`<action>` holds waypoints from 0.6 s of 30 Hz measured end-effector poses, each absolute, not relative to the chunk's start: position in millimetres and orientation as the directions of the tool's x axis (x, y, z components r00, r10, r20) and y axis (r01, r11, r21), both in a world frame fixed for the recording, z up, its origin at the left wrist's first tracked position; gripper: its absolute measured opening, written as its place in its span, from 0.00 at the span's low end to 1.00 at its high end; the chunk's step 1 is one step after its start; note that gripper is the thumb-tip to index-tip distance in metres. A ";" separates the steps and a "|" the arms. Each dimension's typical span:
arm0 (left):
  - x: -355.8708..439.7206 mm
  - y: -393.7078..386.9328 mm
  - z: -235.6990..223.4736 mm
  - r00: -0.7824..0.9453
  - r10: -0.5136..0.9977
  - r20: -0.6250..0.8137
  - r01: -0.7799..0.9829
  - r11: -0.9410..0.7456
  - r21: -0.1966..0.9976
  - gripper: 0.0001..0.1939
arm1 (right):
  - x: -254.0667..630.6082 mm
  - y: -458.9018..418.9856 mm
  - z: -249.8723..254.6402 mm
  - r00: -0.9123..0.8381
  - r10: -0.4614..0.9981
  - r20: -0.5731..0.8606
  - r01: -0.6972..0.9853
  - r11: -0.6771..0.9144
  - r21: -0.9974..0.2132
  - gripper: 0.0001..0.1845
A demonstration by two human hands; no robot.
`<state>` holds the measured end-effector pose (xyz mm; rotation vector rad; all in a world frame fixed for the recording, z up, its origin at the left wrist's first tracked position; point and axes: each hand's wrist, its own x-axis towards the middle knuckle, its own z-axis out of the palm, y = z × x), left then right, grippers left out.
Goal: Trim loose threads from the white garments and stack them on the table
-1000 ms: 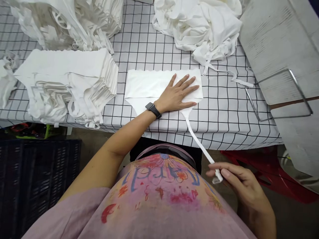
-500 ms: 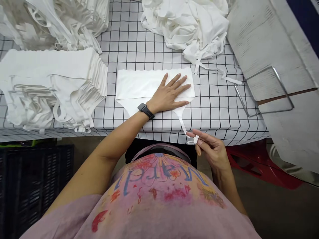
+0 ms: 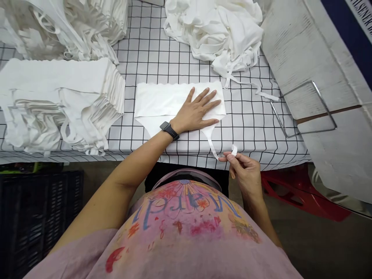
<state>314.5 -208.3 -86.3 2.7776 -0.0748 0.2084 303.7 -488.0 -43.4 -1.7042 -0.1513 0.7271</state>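
A flat white garment piece (image 3: 162, 102) lies on the checked tablecloth (image 3: 255, 128) in front of me. My left hand (image 3: 196, 112) lies flat on its right part with fingers spread, a black watch on the wrist. A narrow white strap (image 3: 213, 147) runs from the garment's lower right corner toward the table's front edge. My right hand (image 3: 242, 168) pinches the strap's free end just off that edge, and the end curls up above my fingers.
A tall stack of folded white garments (image 3: 64, 97) sits at the left. Loose white heaps lie at the back left (image 3: 66, 27) and back centre (image 3: 217, 31). A grey board with a wire frame (image 3: 308, 112) stands at the right. A dark crate (image 3: 35, 217) is below left.
My right hand has brought the strap's end up from low by my side to the table's front edge, so the strap is now slack. The left hand has stayed on the garment.
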 end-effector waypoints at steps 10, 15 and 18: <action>316.4 -203.4 -86.6 0.989 -0.030 0.144 -0.090 -0.897 0.434 0.40 | 312.4 -482.2 -38.9 0.847 0.494 -0.195 -0.061 -0.274 -0.960 0.07; 310.5 -208.1 -55.3 0.972 0.045 0.231 -0.113 -0.771 0.627 0.34 | 312.9 -475.4 -35.2 0.770 0.545 -0.331 -0.251 -0.217 -0.943 0.10; 296.3 -227.7 -27.8 0.975 0.071 0.211 -0.119 -0.635 0.763 0.26 | 311.9 -469.0 -32.3 0.739 0.584 -0.336 -0.255 -0.218 -0.942 0.11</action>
